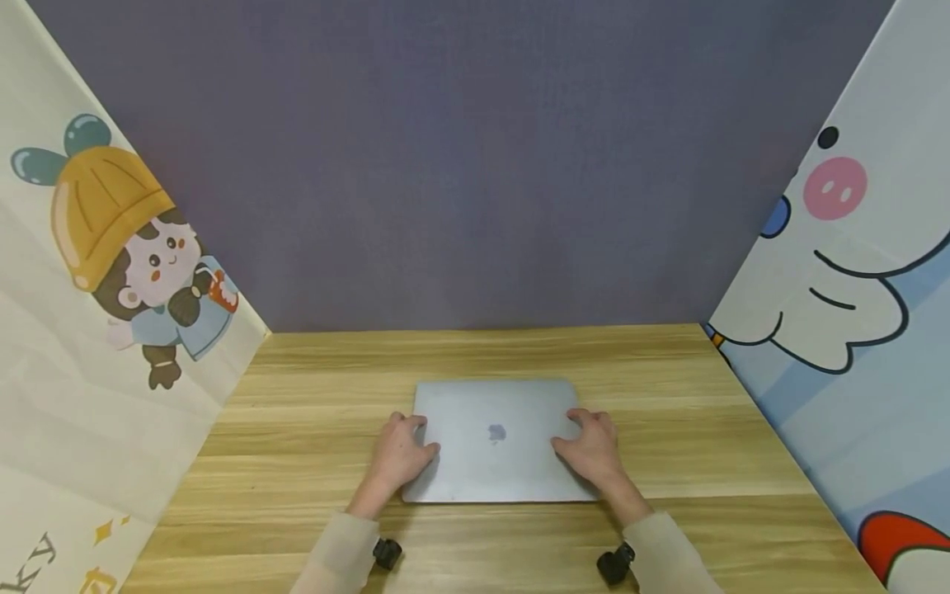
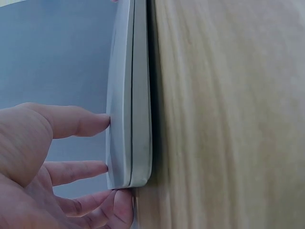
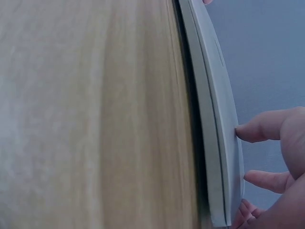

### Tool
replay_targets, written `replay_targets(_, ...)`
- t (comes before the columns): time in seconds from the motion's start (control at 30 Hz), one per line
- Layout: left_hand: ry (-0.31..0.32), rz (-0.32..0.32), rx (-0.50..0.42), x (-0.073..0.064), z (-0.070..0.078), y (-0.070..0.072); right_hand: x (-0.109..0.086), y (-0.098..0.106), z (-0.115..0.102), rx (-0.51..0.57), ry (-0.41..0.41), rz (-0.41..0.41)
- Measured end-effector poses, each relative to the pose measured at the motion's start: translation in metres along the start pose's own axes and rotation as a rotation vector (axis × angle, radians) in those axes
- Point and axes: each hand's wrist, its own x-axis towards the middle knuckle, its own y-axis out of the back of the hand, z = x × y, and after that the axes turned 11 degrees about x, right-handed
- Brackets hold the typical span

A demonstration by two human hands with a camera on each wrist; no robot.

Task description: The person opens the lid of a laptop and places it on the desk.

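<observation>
A closed silver laptop lies flat on the wooden table, its lid with a dark apple logo facing up. At its left side is my left hand, gripping the edge. In the left wrist view, the thumb and one finger of that hand touch the lid, while the other fingers curl at the laptop's side. Opposite, my right hand grips the right edge. The right wrist view has its thumb and a finger on the lid; the remaining fingers are partly hidden beside the edge.
The wood-grained table extends around the laptop. A dark grey panel rises behind it. Cartoon-printed sheets flank the table on the left and right. A small black device is on each wrist.
</observation>
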Motion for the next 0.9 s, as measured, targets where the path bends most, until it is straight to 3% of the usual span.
replay_targets(0.57,-0.045,0.037,0.036,-0.0071,0.004,-0.004,-0.0086,0.0055,0.0022,-0.01,-0.012,0.001)
replay_targets(0.9,-0.056,-0.01,0.061,-0.0095,0.0028,-0.0002,-0.0104,0.0101,0.0037,-0.06,0.016,-0.033)
